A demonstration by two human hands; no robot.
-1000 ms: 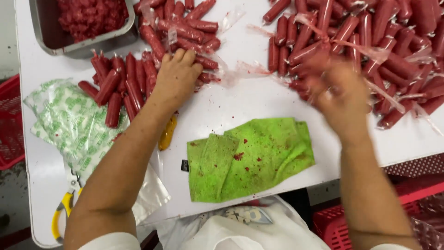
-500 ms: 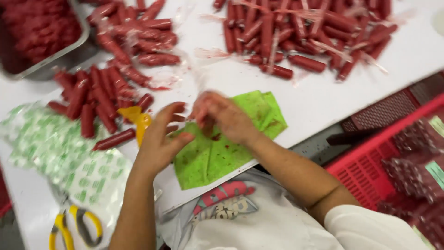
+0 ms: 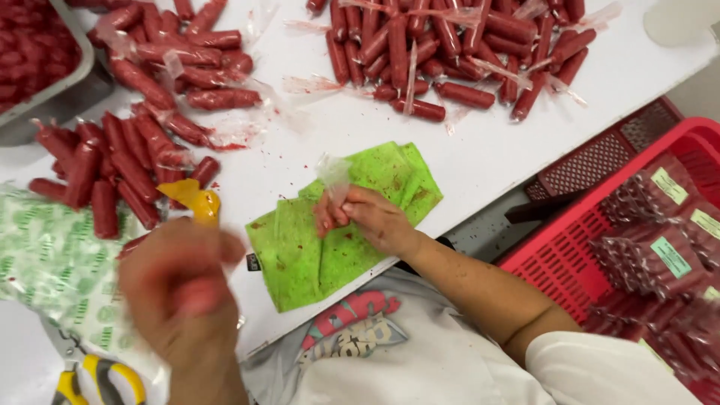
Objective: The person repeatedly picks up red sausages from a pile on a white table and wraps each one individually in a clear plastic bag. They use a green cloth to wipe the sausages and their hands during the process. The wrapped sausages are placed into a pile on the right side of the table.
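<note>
My right hand rests over a stained green cloth at the table's near edge and pinches a scrap of clear plastic wrapper that stands up from its fingertips. My left hand is low and to the left, heavily blurred, with its fingers curled around a reddish blur that looks like a red sausage. Just beyond it lie a yellow tool tip and a pile of wrapped red sausages.
More sausages lie in piles at the top left and top right of the white table. A metal tray of red pieces stands far left. Nearby are a green-printed bag, yellow-handled scissors and a red crate of packed sausages.
The hands were together over the green cloth; now my left hand has swung down and left, away from it. My right hand stays there holding the wrapper scrap.
</note>
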